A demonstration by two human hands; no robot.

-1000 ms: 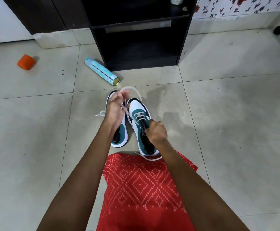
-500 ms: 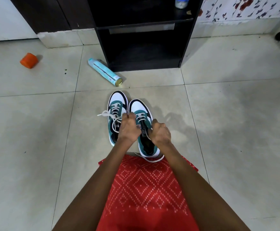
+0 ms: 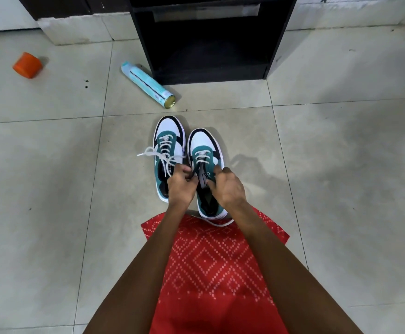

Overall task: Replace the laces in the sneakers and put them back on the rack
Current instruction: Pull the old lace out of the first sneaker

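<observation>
Grey floor tiles (image 3: 52,189) carry sneakers (image 3: 205,141) before black rack (image 3: 279,44).

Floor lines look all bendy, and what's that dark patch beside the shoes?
Head view: the wide-angle lens bows the grout lines of the pale tiled floor; the patch right of the nearer teal-and-white sneaker is a soft shadow; inside the black wooden rack it is too dark to read.

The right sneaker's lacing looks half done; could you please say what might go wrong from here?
The loose lace of the left sneaker runs beside the left hand, so it could snag. The right hand holds the right sneaker only by its side; a tug might tip it. The spray can near the rack could roll.
</observation>
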